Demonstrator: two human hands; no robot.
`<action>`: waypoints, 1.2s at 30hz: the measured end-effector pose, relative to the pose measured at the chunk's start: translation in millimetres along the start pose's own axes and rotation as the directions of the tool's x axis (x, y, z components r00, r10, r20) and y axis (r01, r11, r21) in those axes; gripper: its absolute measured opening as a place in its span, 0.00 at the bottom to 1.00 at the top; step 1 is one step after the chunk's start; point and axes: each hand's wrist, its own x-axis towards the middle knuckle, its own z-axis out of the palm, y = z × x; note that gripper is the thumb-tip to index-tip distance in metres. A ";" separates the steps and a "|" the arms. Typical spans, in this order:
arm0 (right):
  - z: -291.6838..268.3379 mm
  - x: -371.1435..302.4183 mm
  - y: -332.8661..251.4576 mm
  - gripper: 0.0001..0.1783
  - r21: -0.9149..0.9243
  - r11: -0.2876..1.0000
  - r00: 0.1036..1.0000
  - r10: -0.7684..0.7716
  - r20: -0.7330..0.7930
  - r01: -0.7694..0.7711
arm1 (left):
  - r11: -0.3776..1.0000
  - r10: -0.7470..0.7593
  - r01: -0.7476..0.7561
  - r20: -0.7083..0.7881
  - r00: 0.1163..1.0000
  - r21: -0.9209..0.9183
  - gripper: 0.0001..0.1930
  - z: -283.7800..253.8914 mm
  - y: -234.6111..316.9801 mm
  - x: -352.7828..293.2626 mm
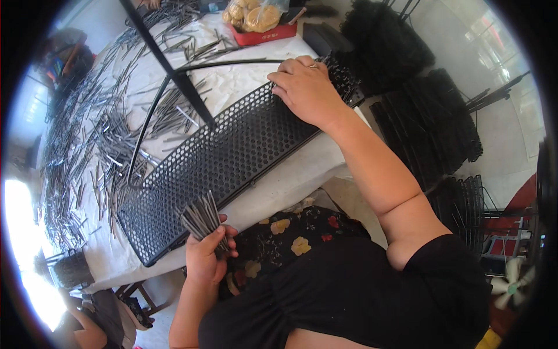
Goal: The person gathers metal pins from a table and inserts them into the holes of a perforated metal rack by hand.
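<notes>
Perforated rack (224,154), centre: black, metal-looking, satin finish. Strips (204,218), lower centre: dark, slightly shiny; material uncertain. Table cover (302,166), mid-frame: white sheeting, smooth, creased. Tray (264,38), top centre: red plastic, glossy. Bag (264,16), top centre: clear film, shiny. Floral cloth (317,232), lower centre: matt.

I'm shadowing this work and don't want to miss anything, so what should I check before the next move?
1. Left hand holding the strip bundle: ok.
2. Bundle ends even: not ok, the upper ends fan out.
3. Right hand at the far end of the perforated panel: ok.
4. Right hand's fingers closed on something: cannot tell.
5. Table free of loose strips: not ok, many scattered.
</notes>
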 end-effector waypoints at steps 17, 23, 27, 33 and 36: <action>-22.3 -66.1 -138.5 0.13 0.697 -0.209 0.719 -0.045 0.694 -0.686 | 0.997 -0.034 0.029 0.080 0.996 0.065 0.10 17.8 -0.6 -7.8; -21.9 -68.3 -142.2 0.12 0.708 -0.198 0.729 -0.058 0.682 -0.678 | 0.998 -0.030 0.026 0.067 0.997 0.060 0.12 14.7 -4.6 -4.5; -18.9 -72.0 -142.8 0.12 0.695 -0.171 0.711 -0.056 0.701 -0.699 | 0.992 -0.002 -0.006 0.060 0.998 0.127 0.11 16.8 -4.4 -5.7; -22.7 -67.3 -123.9 0.10 0.714 -0.343 0.751 0.033 0.659 -0.611 | 0.991 -0.004 0.001 0.024 1.000 0.131 0.10 16.4 -1.9 -8.0; -24.9 -46.9 -76.3 0.11 0.851 -0.232 0.789 0.319 0.524 -0.471 | 0.997 -0.074 0.075 0.031 0.997 -0.020 0.09 5.6 -0.1 -3.8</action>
